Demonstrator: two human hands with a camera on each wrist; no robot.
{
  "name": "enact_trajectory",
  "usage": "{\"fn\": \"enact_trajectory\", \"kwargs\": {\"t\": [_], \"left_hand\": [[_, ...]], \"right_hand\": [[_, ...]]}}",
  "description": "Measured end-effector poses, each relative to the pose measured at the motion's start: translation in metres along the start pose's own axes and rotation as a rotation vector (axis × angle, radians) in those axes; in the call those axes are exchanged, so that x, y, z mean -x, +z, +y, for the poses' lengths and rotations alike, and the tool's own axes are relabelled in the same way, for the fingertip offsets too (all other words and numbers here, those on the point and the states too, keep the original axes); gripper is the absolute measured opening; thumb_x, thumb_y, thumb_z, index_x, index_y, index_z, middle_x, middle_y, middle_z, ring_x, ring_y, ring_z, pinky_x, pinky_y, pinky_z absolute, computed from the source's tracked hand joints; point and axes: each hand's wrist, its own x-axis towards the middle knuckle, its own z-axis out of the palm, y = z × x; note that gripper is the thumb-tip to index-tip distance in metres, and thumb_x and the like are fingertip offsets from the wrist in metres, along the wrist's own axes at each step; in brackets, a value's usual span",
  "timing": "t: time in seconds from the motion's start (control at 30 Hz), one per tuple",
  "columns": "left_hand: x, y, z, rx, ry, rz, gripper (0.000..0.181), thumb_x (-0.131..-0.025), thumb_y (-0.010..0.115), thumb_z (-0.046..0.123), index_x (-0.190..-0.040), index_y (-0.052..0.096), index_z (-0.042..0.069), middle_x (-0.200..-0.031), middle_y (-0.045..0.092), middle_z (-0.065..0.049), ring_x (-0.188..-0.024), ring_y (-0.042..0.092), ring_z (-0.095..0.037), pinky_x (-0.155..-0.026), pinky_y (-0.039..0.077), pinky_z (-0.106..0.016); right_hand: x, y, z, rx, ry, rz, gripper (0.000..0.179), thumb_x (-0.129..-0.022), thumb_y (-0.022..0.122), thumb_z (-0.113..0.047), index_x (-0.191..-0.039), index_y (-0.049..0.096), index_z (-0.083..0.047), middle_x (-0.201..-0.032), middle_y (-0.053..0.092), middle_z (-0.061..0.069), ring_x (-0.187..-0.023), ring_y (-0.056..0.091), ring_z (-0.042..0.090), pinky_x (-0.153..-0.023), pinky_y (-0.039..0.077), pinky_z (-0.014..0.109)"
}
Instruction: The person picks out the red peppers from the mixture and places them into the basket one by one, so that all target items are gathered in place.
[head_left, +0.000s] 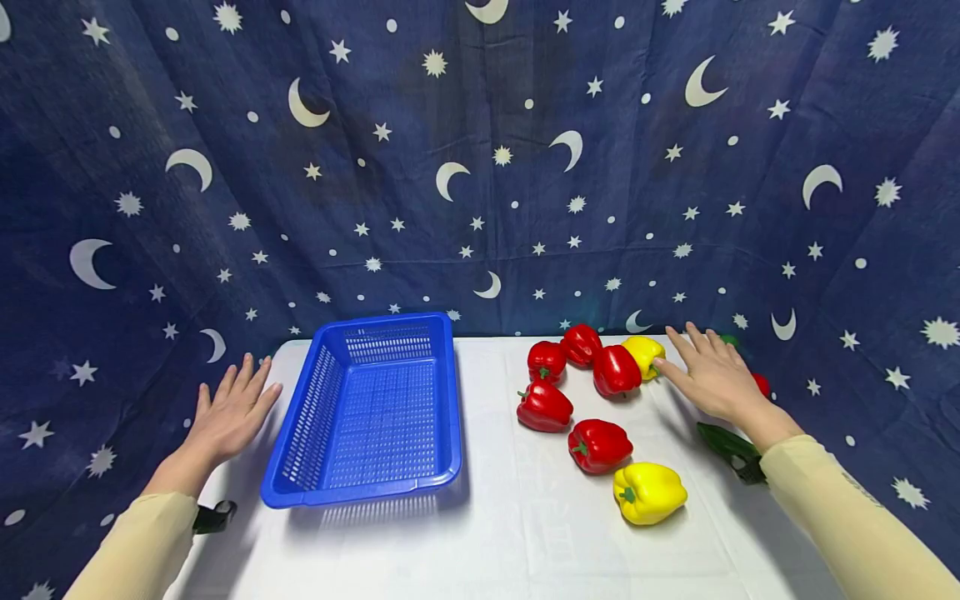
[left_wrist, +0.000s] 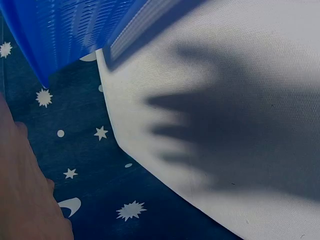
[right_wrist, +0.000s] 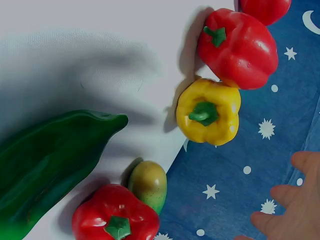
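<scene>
Left grip (head_left: 231,412), fingers spread wide, has hold of nothing, just beside the basket (head_left: 453,400) on the table (head_left: 495,542)! Right grip (head_left: 716,379), also splayed and empty, hovers with its thumb near a yellow pepper (head_left: 641,355) at the back. Five red peppers (head_left: 546,408) sit between that grip and the basket, a second yellow one (head_left: 651,494) nearer the front. Over to the right wrist view: a green vegetable (right_wrist: 55,160) lies on the table, and a mango (right_wrist: 148,185) sits just beside another red pepper (right_wrist: 97,215). Any writing? Just a dark mark (head_left: 862,488) on the right sleeve (head_left: 832,512), too small to read.
</scene>
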Motion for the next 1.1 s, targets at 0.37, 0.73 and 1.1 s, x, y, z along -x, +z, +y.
{"fn": "enact_trajectory", "kwargs": {"t": [0.37,0.73,1.1], "left_hand": [[0.007,-0.001,0.003,0.037,0.029,0.012,0.07,-0.109,0.025,0.05,-0.163,0.008,0.01,-0.167,-0.004,-0.026,-0.151,-0.004,-0.052,-0.107,-0.011,-0.076],[0.015,0.002,0.002,0.115,0.033,-0.003,0.069,-0.109,0.026,0.048,-0.163,0.007,0.008,-0.167,-0.005,-0.026,-0.151,-0.005,-0.052,-0.106,-0.009,-0.077],[0.018,0.008,0.009,0.241,0.084,-0.05,0.066,-0.111,0.026,0.043,-0.163,0.006,0.009,-0.169,-0.01,-0.021,-0.151,-0.007,-0.051,-0.108,-0.011,-0.074]], "right_hand": [[0.001,0.002,-0.006,-0.048,-0.003,-0.007,0.083,-0.103,0.035,-0.062,-0.163,0.012,-0.009,-0.165,0.004,0.033,-0.145,0.005,0.062,-0.111,0.001,0.073],[0.004,0.005,-0.011,-0.109,-0.021,0.004,0.082,-0.104,0.036,-0.06,-0.163,0.015,-0.008,-0.164,0.007,0.034,-0.145,0.008,0.06,-0.112,0.004,0.072],[0.007,0.012,-0.016,-0.172,-0.029,-0.024,0.083,-0.102,0.044,-0.06,-0.164,0.016,-0.012,-0.167,0.007,0.028,-0.147,0.011,0.056,-0.108,0.011,0.077]]}}
